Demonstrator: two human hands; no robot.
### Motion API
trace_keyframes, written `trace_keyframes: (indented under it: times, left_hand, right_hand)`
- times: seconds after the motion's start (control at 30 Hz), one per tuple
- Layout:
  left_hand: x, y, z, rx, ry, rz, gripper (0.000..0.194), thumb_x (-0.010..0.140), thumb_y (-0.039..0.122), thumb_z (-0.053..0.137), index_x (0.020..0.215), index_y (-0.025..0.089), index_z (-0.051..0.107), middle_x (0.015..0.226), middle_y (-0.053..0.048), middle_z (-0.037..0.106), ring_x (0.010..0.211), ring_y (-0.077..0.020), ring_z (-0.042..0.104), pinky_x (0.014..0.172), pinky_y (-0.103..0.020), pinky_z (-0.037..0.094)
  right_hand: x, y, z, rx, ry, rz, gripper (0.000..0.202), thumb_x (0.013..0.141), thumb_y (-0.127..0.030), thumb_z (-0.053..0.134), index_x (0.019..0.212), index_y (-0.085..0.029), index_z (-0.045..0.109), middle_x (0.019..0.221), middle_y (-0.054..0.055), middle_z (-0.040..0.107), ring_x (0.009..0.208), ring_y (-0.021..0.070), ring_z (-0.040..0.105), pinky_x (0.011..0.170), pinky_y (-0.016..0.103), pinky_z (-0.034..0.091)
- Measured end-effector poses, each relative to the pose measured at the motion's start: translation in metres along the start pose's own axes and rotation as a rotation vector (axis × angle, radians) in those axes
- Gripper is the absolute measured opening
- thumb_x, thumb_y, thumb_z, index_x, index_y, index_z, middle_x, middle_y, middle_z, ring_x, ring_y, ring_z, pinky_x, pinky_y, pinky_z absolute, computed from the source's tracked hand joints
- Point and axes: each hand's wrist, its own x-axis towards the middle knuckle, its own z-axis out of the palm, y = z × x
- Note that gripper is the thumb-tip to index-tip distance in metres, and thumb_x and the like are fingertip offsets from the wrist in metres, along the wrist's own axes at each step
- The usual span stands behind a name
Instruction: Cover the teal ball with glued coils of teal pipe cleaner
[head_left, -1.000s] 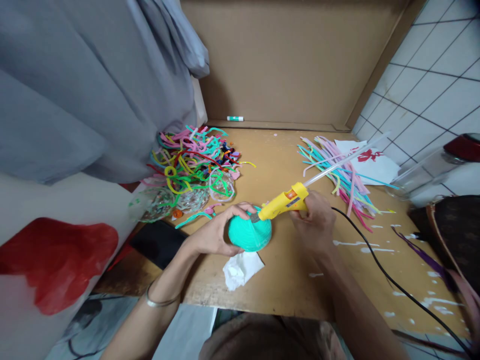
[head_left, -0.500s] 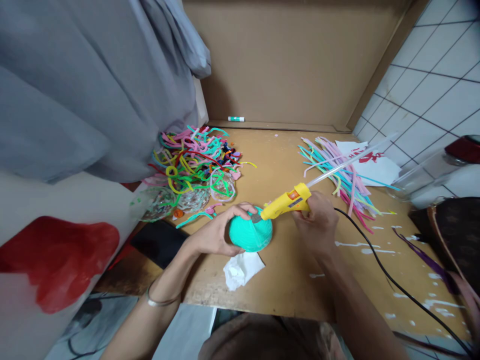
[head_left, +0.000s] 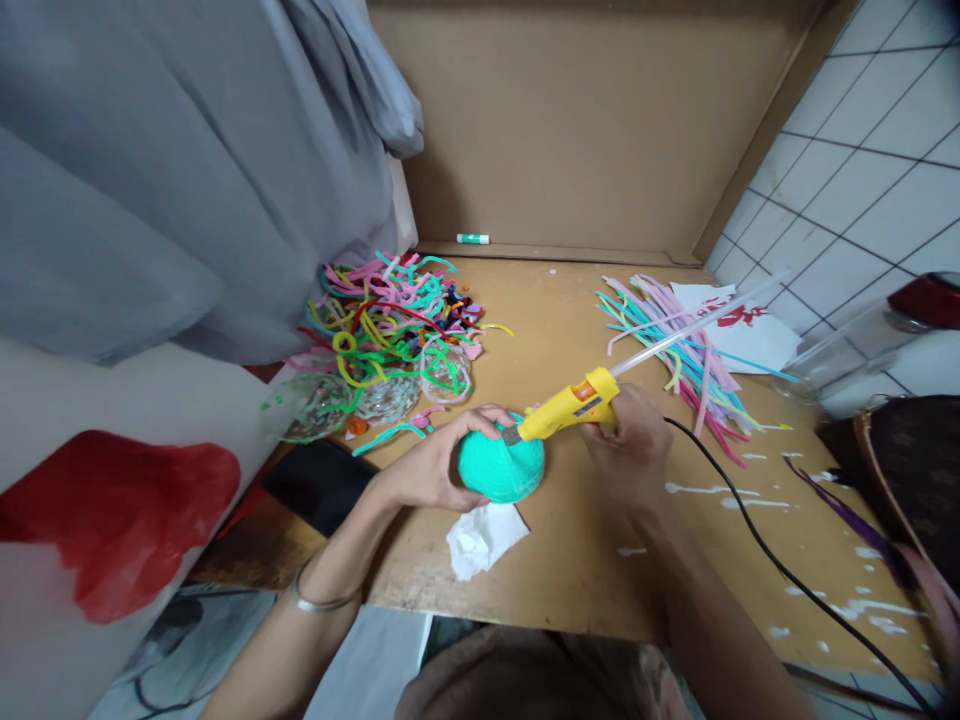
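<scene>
My left hand (head_left: 442,462) grips a turquoise dome (head_left: 504,470) from its left side, thumb low and fingers over the top. The dome's surface is ridged, like pipe cleaner wound in rings. Wrapped round the handle of a yellow glue gun (head_left: 570,406) is my right hand (head_left: 631,440). The gun's metal nozzle touches or nearly touches the top of the dome, close to my left fingertips. From the gun's back a long clear glue stick (head_left: 690,328) sticks out up and to the right. Below the dome lies a crumpled white tissue (head_left: 486,543).
Tangled colourful pipe cleaners (head_left: 397,310) pile up at the left, with clear plastic dishes (head_left: 386,396) before them. A black phone-like slab (head_left: 322,487) lies near. Straight pipe cleaners (head_left: 675,345), a black cord (head_left: 739,490), a clear jar (head_left: 847,350) and a brown bag (head_left: 900,470) are right.
The glue gun and my right hand have shifted very slightly left, the nozzle staying at the dome's top. My left hand and the dome look unmoved.
</scene>
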Motion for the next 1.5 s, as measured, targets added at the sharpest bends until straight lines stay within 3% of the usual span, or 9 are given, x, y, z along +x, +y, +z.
trace_keyframes:
  times: [0.2,0.37,0.5,0.6,0.73,1.0,1.3,1.5]
  left_hand:
    - [-0.002,-0.003,0.0,0.017,0.005,-0.021,0.062,0.067,0.02,0.083,0.117,0.025,0.046,0.137,-0.013,0.051,0.133,-0.032,0.049,0.109,-0.054,0.042]
    - [-0.001,-0.004,-0.001,0.015,0.0,-0.003,0.064,0.067,0.021,0.083,0.119,0.025,0.045,0.136,-0.013,0.051,0.132,-0.0326,0.051,0.107,-0.053,0.043]
    - [0.0,-0.001,0.0,0.015,0.011,-0.028,0.062,0.067,0.021,0.082,0.117,0.023,0.046,0.137,-0.015,0.052,0.13,-0.0322,0.053,0.107,-0.052,0.043]
    - [0.0,-0.002,0.0,0.009,0.008,-0.029,0.063,0.065,0.021,0.082,0.116,0.023,0.046,0.137,-0.015,0.052,0.13,-0.0319,0.053,0.107,-0.052,0.043]
    - [-0.001,-0.005,0.0,0.005,0.014,-0.039,0.063,0.064,0.022,0.082,0.116,0.023,0.046,0.137,-0.015,0.052,0.133,-0.0322,0.052,0.109,-0.053,0.042]
    - [0.0,-0.009,0.0,0.038,0.033,-0.031,0.066,0.061,0.024,0.083,0.115,0.023,0.046,0.138,-0.015,0.052,0.133,-0.033,0.051,0.111,-0.053,0.039]
    - [0.001,-0.012,0.003,0.009,0.097,-0.02,0.065,0.06,0.024,0.083,0.114,0.022,0.046,0.138,-0.016,0.052,0.134,-0.0331,0.05,0.112,-0.054,0.035]
    - [0.001,-0.008,0.007,0.041,0.132,-0.06,0.066,0.059,0.023,0.081,0.114,0.022,0.044,0.138,-0.016,0.052,0.135,-0.0324,0.049,0.115,-0.051,0.033]
  right_hand:
    - [0.002,0.0,-0.002,0.054,-0.046,0.179,0.016,0.069,-0.018,0.055,0.071,-0.024,0.041,0.066,-0.004,0.051,0.059,0.0148,0.045,0.058,0.027,0.036]
    - [-0.002,0.007,0.008,0.036,-0.111,0.362,0.014,0.073,-0.032,0.057,0.074,-0.024,0.046,0.071,-0.001,0.053,0.066,0.0172,0.047,0.065,0.03,0.04]
    - [-0.017,0.029,0.014,-0.084,-0.265,0.514,0.024,0.076,-0.046,0.057,0.077,-0.022,0.052,0.079,0.004,0.055,0.076,0.0213,0.052,0.07,0.032,0.043]
    - [-0.029,0.043,0.015,-0.25,-0.413,0.609,0.028,0.076,-0.044,0.058,0.087,-0.018,0.06,0.083,0.008,0.058,0.081,0.0245,0.054,0.071,0.033,0.043]
    - [-0.037,0.049,0.014,-0.431,-0.484,0.586,0.035,0.079,-0.043,0.059,0.095,-0.012,0.064,0.091,0.014,0.062,0.087,0.0272,0.057,0.078,0.036,0.044]
    - [-0.041,0.037,0.013,-0.586,-0.496,0.575,0.041,0.086,-0.045,0.057,0.103,-0.008,0.063,0.099,0.02,0.063,0.093,0.0309,0.059,0.077,0.038,0.044]
    - [-0.044,0.025,0.012,-0.676,-0.464,0.538,0.052,0.088,-0.054,0.054,0.103,-0.005,0.063,0.101,0.021,0.062,0.093,0.0316,0.058,0.074,0.036,0.04]
    - [-0.047,0.025,0.012,-0.642,-0.473,0.568,0.052,0.088,-0.052,0.054,0.106,-0.004,0.063,0.103,0.02,0.062,0.096,0.0311,0.058,0.075,0.035,0.039]
